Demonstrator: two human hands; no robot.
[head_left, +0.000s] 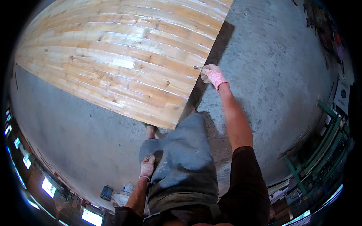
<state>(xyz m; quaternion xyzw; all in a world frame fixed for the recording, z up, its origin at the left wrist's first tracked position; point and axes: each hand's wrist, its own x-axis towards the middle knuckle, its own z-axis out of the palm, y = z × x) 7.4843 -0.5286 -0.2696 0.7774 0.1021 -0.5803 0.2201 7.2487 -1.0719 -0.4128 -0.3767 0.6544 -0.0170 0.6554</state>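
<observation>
A large panel of pale wood strips (pixel 124 56) with knots and whitish lines along its joints fills the upper left. At its right edge is my right hand (pixel 212 75), in a pink and white knit glove. Its fingers are closed on a small dark-tipped tool (pixel 197 68), whose tip lies over the panel's surface; its kind is too small to tell. My left hand (pixel 147 166), in a similar glove, hangs low beside my grey-blue apron (pixel 184 141). Its fingers are curled in, and whether anything is inside them is hidden.
Grey concrete floor (pixel 264 67) surrounds the panel, which casts a dark shadow along its right edge. A green metal frame (pixel 316 150) stands at the lower right. A dark blue container (pixel 106 193) sits at the lower left. Assorted items line the far right wall.
</observation>
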